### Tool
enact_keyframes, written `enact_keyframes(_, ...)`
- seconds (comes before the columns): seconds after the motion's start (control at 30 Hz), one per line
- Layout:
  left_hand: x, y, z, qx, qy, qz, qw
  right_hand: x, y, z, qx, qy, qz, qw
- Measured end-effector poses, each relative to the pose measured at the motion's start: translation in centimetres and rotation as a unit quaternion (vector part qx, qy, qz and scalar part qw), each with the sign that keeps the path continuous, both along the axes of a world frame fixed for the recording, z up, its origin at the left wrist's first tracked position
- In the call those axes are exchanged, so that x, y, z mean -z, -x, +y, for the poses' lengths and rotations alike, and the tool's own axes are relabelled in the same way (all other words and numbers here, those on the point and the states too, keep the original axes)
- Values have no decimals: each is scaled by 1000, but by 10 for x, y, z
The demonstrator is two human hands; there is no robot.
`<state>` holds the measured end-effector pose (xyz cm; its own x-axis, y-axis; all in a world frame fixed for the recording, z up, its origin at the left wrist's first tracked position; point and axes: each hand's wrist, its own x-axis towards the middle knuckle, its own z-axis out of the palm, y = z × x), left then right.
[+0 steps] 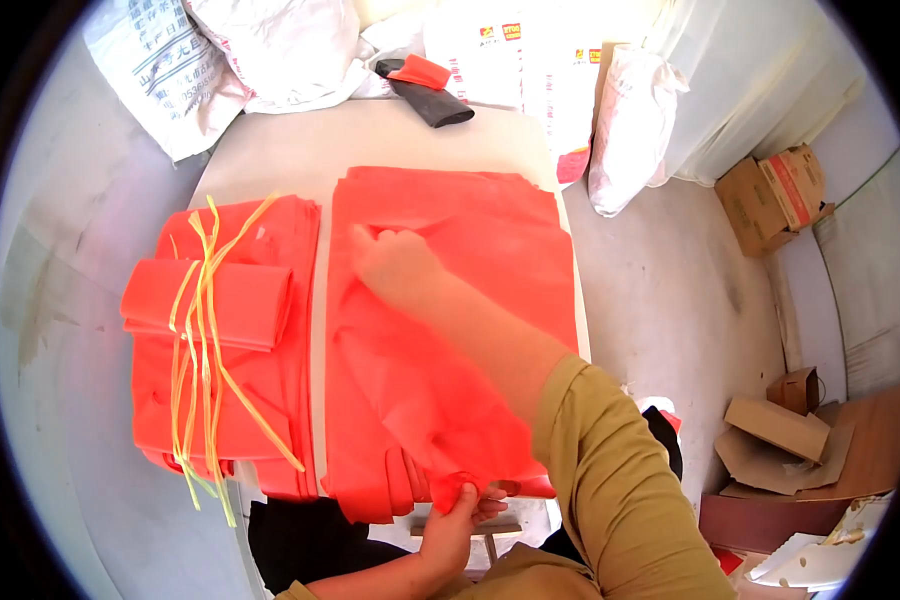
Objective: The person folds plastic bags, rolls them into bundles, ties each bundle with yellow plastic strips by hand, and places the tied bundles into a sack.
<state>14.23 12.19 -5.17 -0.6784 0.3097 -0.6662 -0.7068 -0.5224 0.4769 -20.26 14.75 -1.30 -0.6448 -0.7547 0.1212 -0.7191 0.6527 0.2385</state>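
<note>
A stack of red cloth [450,215] lies on the table in front of me, its top piece creased and partly pulled up. My left hand [455,528] pinches the near edge of that top piece between thumb and fingers, at the table's front edge. Farther up, my right hand [398,262] is closed on the cloth near its left side, its fingertips partly hidden. Strap-like red folds hang over the near edge beside my left hand. To the left sits another red cloth stack [155,390], with a folded red bundle [210,305] and yellow ties [208,350] on top.
A black and red roll [428,92] lies at the far end of the pale table [300,130]. White printed sacks [280,50] stand behind it. A white bag [630,130] leans at the back right. Cardboard boxes [770,200] and open cartons [775,440] are on the right.
</note>
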Motion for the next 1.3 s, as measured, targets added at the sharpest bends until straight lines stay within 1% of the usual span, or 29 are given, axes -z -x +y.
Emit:
enact_keyframes(0.07,8,-2,0,-9,-5,13,1000,-1,-7,4,-66,131,47,988)
enact_keyframes(0.1,7,-1,0,0,0,13,1000,14,5,15,-45,231,-32,971)
enact_keyframes(0.13,4,-1,0,8,5,12,1000,40,25,34,-23,325,-113,939)
enact_keyframes(0.2,5,-2,-1,17,9,7,1000,53,39,63,35,382,-190,904)
enact_keyframes(0.3,8,-3,-1,21,8,-8,1000,39,40,112,146,279,-177,933)
enact_keyframes(0.4,8,-2,0,22,8,-16,1000,26,42,144,255,169,-154,939)
enact_keyframes(0.47,10,-2,1,25,5,-4,1000,42,50,149,216,184,-93,954)
enact_keyframes(0.5,10,-2,1,25,4,-5,1000,39,49,146,197,191,-62,960)
enact_keyframes(0.6,10,-1,3,25,2,-7,1000,23,60,140,272,123,-180,937)
enact_keyframes(0.7,10,1,5,21,2,-8,1000,17,73,140,291,119,-249,916)
enact_keyframes(0.8,10,1,5,23,2,-14,1000,2,67,140,285,115,-251,918)
enact_keyframes(0.87,6,3,5,25,6,-21,999,-10,60,136,302,96,-252,914)
enact_keyframes(1.0,8,2,4,30,0,-3,1000,-35,47,130,316,85,-240,914)
enact_keyframes(1.1,8,3,2,39,-2,1,999,-44,41,136,262,188,-290,901)
enact_keyframes(1.2,6,5,1,51,-14,17,998,-30,50,138,260,193,-264,909)
enact_keyframes(1.27,0,7,1,50,-31,45,997,-23,55,134,221,177,-120,952)
enact_keyframes(1.3,-1,9,1,49,-49,38,997,-24,56,129,201,167,-47,964)
